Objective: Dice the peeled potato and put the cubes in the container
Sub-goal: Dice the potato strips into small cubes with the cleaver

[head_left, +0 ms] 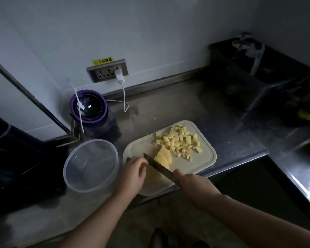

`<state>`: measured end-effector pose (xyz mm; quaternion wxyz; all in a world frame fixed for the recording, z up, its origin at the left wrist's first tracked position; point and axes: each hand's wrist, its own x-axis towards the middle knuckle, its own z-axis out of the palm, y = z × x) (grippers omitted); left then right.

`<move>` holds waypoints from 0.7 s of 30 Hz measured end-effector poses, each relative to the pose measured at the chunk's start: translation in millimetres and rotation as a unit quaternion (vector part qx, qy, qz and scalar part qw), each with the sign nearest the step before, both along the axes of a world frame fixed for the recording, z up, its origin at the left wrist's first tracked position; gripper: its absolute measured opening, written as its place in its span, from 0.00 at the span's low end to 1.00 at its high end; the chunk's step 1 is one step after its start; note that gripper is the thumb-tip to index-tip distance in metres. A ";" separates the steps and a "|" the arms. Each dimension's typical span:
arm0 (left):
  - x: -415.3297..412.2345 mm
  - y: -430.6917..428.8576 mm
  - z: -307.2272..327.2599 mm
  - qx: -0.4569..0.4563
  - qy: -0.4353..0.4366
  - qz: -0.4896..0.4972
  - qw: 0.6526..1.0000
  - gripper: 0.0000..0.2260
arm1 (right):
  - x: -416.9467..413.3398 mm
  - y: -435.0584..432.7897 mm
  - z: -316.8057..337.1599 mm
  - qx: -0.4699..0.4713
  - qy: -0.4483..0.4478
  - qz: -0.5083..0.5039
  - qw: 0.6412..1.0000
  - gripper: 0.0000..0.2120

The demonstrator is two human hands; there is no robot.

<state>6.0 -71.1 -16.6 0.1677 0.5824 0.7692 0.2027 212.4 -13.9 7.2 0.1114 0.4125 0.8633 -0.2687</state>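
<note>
Right hand (193, 183) clenched round knife (159, 166) handle, blade slanted across cutting board (204, 158). Left hand (134, 173), fingers curled, holding down potato (153, 175) at board's near-left end. Fanned slices (163, 158) just beyond blade. Cubes (179, 140) heaped at board's far end. Clear container (91, 167) just left of board.

One sign can be read: a yellow label (102, 60) stuck on the wall (150, 33), touching the top edge of the socket panel (107, 71), carries the black Chinese characters 小心触电. A small mark at the label's left end is too small to make out. On the bench (186, 104), the purple-rimmed appliance (89, 106) has a small lit display on its dark top, its figures too blurred to read.
</note>
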 end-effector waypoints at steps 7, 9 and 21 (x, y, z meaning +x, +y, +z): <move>1.5 46.8 45.4 -0.117 0.101 -0.156 0.976 0.11 | -3.8 -3.6 2.6 0.040 -0.018 0.034 0.998 0.26; 6.2 56.1 46.3 -0.196 0.168 -0.202 0.945 0.14 | -4.4 -5.2 2.3 0.032 -0.020 0.031 0.999 0.25; 3.5 54.6 49.1 -0.007 -0.008 -0.081 0.997 0.12 | 4.8 1.8 14.1 0.029 0.012 -0.013 0.999 0.27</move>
